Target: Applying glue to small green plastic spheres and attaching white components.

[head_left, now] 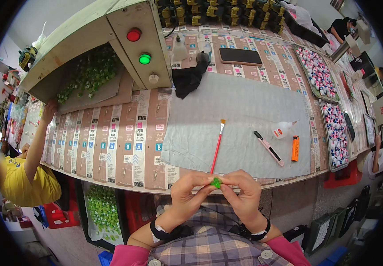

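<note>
Between the fingertips of both hands, just off the table's front edge, is a small shiny green piece (216, 182); its exact kind is too small to tell. My left hand (190, 193) pinches it from one side, and my right hand (243, 193) pinches it from the other. A thin red-handled brush (218, 146) lies on the grey sheet, its handle end close to my fingers. To the right on that sheet are a pink and black utility knife (269, 148), a small white glue bottle (283, 129) and an orange lighter (295, 148).
A metal machine housing (131, 17) with red and green buttons stands at the left, green pieces (96, 73) inside. A co-worker in a yellow shirt (29, 179) reaches to it. A phone (240, 56) and black cloth (189, 80) lie behind; trays of small balls (316, 73) line the right.
</note>
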{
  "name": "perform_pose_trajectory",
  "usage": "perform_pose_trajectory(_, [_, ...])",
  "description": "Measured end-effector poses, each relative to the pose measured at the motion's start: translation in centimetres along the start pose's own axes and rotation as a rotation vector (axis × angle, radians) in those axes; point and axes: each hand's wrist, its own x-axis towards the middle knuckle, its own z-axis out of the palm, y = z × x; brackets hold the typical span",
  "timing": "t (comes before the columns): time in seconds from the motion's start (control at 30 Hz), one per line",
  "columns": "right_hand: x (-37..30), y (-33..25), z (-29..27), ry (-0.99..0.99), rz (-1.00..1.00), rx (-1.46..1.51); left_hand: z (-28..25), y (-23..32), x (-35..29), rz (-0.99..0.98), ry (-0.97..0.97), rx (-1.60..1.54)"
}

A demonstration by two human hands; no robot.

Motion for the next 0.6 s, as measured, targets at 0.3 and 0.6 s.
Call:
perform_pose_trajectory(0.3, [-0.06, -0.16, -0.11, -0.003, -0.014, -0.026, 0.01, 0.28, -0.04, -0.004, 0.0, -0.001])
perform_pose_trajectory(0.6, [-0.06, -0.26, -0.15, 0.002, -0.017, -0.04, 0.07, 0.24, -0.15, -0.013, -0.002, -0.007])
